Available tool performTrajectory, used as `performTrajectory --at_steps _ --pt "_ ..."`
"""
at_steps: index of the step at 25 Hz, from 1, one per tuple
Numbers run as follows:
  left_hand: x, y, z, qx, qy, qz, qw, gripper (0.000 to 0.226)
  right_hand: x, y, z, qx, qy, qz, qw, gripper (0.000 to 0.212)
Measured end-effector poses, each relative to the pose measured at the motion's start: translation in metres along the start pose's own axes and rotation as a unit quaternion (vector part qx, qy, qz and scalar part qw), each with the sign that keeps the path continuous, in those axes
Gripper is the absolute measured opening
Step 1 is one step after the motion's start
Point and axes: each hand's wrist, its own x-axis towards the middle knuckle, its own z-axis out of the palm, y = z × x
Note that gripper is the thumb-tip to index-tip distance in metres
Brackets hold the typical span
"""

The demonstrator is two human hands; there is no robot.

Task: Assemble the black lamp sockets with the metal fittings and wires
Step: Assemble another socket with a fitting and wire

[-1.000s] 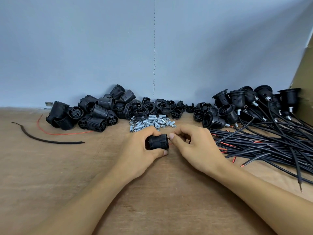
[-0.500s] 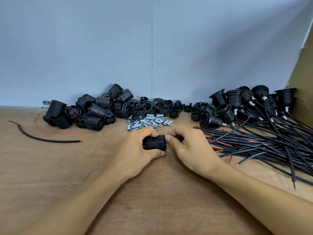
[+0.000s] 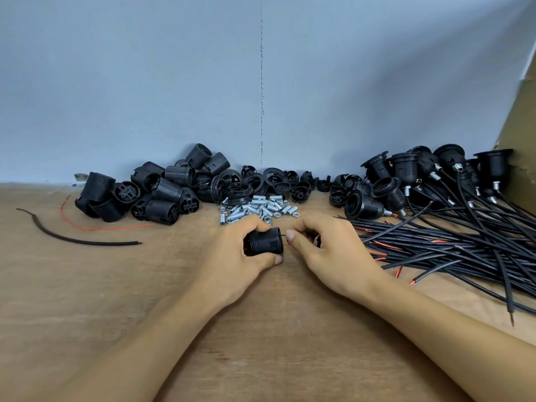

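One ribbed black socket (image 3: 265,242) gripped by left hand (image 3: 232,262), right hand (image 3: 327,253) pinching its wires (image 3: 286,244)

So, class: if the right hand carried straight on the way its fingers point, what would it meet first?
The black socket gripped in the left hand; the right hand, pinching thin wires, points leftward at its end, nearly touching, though depth is unclear.

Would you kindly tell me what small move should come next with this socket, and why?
Probably push the wires further into the threaded socket body: the left hand grips it on its side, and the right hand pinches the red and black wires right at its end.
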Motion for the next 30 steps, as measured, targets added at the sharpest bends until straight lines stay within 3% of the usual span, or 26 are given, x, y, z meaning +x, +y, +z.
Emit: performTrajectory --at_steps 6,15,19,30 --pt "-0.0011 0.0005 0.0009 -0.001 -0.008 0.014 1.000 0.039 -0.0006 -0.0004 -0.0014 0.007 -0.024 0.020 0.999 0.030" --pt "-0.0032 0.0047 0.0012 0.007 -0.008 0.026 1.000 0.037 -0.0006 -0.0003 0.0008 0.003 -0.009 0.017 1.000 0.025" --pt "-0.0015 0.0043 0.0020 0.021 0.009 0.018 1.000 0.036 -0.0001 -0.0019 -0.0007 0.014 0.005 0.030 0.999 0.037" --pt "-0.0009 0.0062 0.0040 0.016 -0.007 0.012 1.000 0.034 -0.0005 -0.0033 -0.0034 0.006 -0.014 0.039 0.999 0.025"
